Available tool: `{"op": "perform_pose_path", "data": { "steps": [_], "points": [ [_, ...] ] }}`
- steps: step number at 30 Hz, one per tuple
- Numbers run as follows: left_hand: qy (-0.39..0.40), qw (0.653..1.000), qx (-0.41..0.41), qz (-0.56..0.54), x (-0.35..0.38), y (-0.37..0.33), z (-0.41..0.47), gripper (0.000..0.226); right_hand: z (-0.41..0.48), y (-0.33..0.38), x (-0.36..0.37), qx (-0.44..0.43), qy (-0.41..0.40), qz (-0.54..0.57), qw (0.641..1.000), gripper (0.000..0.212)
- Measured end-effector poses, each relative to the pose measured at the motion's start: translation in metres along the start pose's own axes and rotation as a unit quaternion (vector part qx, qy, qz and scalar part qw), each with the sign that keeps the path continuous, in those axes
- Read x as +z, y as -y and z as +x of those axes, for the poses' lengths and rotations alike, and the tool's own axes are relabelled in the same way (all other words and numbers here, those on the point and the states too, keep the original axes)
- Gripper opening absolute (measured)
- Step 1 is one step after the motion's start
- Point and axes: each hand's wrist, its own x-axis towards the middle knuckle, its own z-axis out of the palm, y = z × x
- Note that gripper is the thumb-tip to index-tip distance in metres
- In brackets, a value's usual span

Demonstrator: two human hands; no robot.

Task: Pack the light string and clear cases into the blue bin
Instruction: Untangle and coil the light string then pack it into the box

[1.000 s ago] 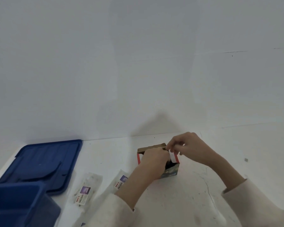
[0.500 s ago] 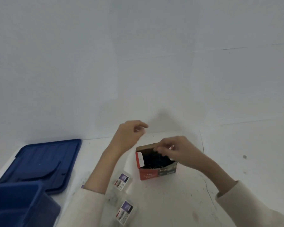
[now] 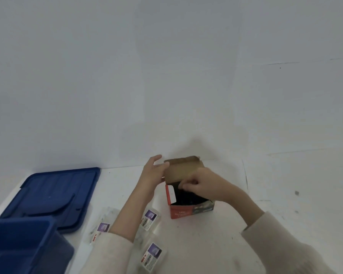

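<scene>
Head view: nearest, the blue bin (image 3: 18,244) sits at lower left, with three clear cases (image 3: 152,252) loose on the white table (image 3: 216,244) beside it, none packed. Farther out, the dark light string (image 3: 186,197) lies inside the red LED box (image 3: 190,211). The right hand (image 3: 203,184) curls its fingers at the mouth, grip unclear, while the left hand (image 3: 153,175), fingers nearly straight, props the cardboard flap (image 3: 183,171). A snagged string could drag over the unsteadied box.

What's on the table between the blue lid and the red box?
Head view: two clear cases, with the left forearm crossing between them.
</scene>
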Motion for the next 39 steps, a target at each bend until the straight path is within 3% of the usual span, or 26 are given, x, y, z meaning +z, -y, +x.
{"op": "perform_pose_path", "data": {
  "steps": [3,5,8,13,17,22,27,33,39],
  "points": [
    [0.015,0.999,0.049,0.000,0.000,-0.008,-0.010,0.038,-0.017,-0.001,-0.017,-0.023,-0.070,0.053,0.996,0.014],
    [0.018,0.997,0.074,0.027,-0.001,-0.009,-0.012,0.035,-0.029,-0.002,-0.019,-0.028,-0.021,0.041,0.999,0.013],
    [0.016,0.994,0.093,0.057,0.000,-0.006,-0.014,0.025,-0.035,-0.007,-0.009,-0.037,0.061,-0.092,0.993,0.024],
    [0.007,0.991,0.115,0.068,0.002,-0.004,-0.019,0.027,-0.030,-0.014,-0.011,-0.010,0.022,-0.122,0.992,0.035],
    [0.003,0.989,0.134,0.067,0.003,-0.003,-0.024,0.032,-0.021,0.001,-0.015,-0.003,-0.009,-0.047,0.999,0.027],
    [-0.006,0.987,0.142,0.069,0.006,-0.002,-0.027,0.034,0.006,0.003,0.016,0.046,0.109,-0.058,0.991,0.028],
    [-0.007,0.986,0.151,0.067,0.005,0.000,-0.030,0.034,0.019,0.006,0.008,0.069,0.158,-0.075,0.982,0.032],
    [-0.002,0.985,0.157,0.070,0.004,-0.003,-0.035,0.036,-0.001,0.016,-0.011,0.016,0.119,-0.083,0.989,0.054],
    [0.005,0.988,0.135,0.073,0.001,-0.004,-0.038,0.038,-0.026,0.010,-0.025,0.007,0.026,-0.009,1.000,0.049]
  ]
}}
